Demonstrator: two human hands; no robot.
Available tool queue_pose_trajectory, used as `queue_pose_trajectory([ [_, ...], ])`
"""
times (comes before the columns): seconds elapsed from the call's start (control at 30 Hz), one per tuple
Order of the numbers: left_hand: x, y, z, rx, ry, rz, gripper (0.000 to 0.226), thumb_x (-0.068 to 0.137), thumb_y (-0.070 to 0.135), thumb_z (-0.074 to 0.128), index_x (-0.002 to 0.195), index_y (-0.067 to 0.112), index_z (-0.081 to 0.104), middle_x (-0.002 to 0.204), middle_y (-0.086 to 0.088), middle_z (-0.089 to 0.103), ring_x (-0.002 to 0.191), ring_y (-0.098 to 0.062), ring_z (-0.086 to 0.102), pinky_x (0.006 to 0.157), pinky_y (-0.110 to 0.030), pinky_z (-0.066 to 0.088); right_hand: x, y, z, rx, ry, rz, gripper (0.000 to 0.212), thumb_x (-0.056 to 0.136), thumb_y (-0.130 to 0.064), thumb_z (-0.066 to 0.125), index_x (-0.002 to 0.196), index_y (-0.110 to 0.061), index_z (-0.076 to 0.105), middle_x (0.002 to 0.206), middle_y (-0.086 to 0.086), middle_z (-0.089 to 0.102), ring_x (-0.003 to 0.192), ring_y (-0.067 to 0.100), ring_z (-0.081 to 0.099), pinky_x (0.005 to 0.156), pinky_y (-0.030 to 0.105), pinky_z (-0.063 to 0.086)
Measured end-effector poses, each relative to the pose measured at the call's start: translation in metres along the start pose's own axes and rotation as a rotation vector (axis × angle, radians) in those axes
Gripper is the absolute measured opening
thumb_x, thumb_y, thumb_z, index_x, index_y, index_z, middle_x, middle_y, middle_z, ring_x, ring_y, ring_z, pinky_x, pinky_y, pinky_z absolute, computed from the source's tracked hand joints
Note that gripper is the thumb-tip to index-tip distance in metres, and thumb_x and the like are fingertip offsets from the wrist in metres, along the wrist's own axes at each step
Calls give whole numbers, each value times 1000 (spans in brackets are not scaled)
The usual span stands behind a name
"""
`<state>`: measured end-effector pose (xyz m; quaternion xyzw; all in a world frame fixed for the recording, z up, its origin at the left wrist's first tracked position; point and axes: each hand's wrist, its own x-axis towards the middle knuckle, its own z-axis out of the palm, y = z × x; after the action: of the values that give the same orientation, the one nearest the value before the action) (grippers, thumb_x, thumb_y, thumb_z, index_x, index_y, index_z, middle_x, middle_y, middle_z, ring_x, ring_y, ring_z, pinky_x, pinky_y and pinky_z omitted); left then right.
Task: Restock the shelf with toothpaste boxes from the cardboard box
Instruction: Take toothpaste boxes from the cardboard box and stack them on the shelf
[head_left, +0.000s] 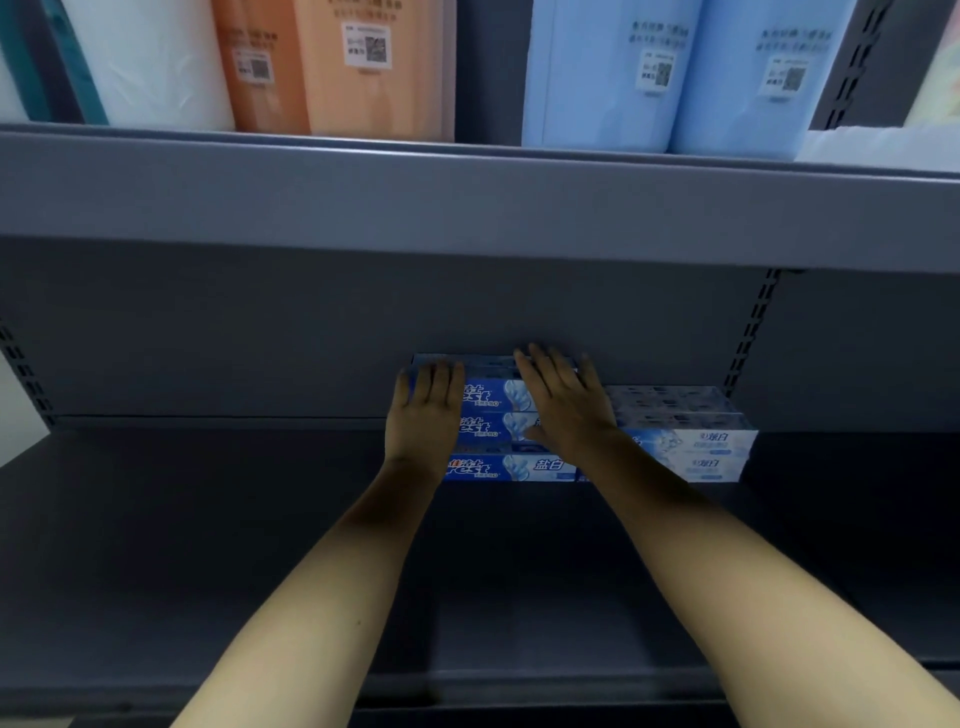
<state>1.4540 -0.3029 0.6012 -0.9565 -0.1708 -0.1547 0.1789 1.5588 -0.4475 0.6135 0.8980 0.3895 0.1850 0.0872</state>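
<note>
A stack of blue toothpaste boxes (493, 426) stands three high against the back wall of the grey lower shelf (208, 519). My left hand (423, 415) lies flat with straight fingers against the stack's left end. Across the front and top of the stack on its right side, my right hand (563, 405) presses with fingers spread. A lower stack of white-and-blue toothpaste boxes (696, 441) sits directly to the right, touching the blue stack. The cardboard box is out of view.
The upper shelf board (467, 197) overhangs above my hands. On it stand white (156, 62), orange (332, 67) and light-blue (665, 73) wrapped paper packs. Slotted uprights (748, 332) flank the bay. Bare shelf lies to the left of the stacks and in front of them.
</note>
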Motion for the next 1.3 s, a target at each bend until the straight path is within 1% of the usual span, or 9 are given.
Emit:
queue_pose_trajectory([
  [0.13,0,1,6,42,124,-53,83,76,29,71,146,9,32,144,-9,42,131,-22,43,110,-43,30,2,-1,3,35,-7,19,99,88,-45,58,151,-15,-12,160,8,0,148,24,3,118,51,3],
  [0.27,3,2,1,-7,19,-15,76,90,18,55,149,8,9,152,-12,19,141,-27,20,116,-45,13,1,-2,0,19,-25,24,100,89,-43,58,150,-14,-15,160,8,-4,148,25,0,118,50,2],
  [0.43,-6,5,-12,61,-27,-78,93,91,33,57,149,4,-9,156,-18,-3,145,-32,4,116,-49,3,-15,-2,-12,-17,-1,31,102,89,-44,57,149,-9,-18,159,9,-10,148,26,-3,118,48,-1],
  [0.77,-82,44,-53,16,-117,-12,77,99,37,41,150,7,-8,158,-13,-3,147,-27,-3,117,-46,-3,-109,5,-36,93,-13,17,70,100,-32,36,152,-9,-5,160,5,-8,148,22,-6,119,41,-5],
  [0.93,-136,78,-69,-170,9,0,67,93,37,54,145,3,29,150,-15,34,141,-28,28,115,-46,18,-165,-2,-48,186,-56,29,68,100,-33,37,152,-12,-1,161,2,-4,148,21,-3,120,39,-2],
  [1.0,-155,93,-68,-199,177,27,58,76,34,73,124,4,59,122,-13,63,117,-29,57,99,-44,40,-190,-5,-49,224,-18,24,69,98,-34,42,152,-11,6,161,3,3,148,21,2,120,39,0],
  [1.1,-185,120,-65,-265,373,155,31,77,27,58,100,9,68,95,-6,69,88,-27,65,79,-36,37,-232,-11,-36,325,97,59,65,91,-28,53,147,-7,29,154,10,28,144,27,23,118,42,13],
  [1.2,-217,153,-60,-305,363,272,26,80,22,44,88,12,67,86,-2,67,77,-24,62,70,-32,33,-277,-15,-4,339,198,97,56,76,-15,67,129,-2,55,135,15,55,125,32,52,106,45,38],
  [1.3,-248,182,-41,-359,272,346,24,81,19,44,84,12,67,84,0,68,76,-21,63,71,-30,33,-317,-17,25,364,181,150,53,69,-16,75,119,-2,62,123,12,63,112,29,62,92,39,50],
])
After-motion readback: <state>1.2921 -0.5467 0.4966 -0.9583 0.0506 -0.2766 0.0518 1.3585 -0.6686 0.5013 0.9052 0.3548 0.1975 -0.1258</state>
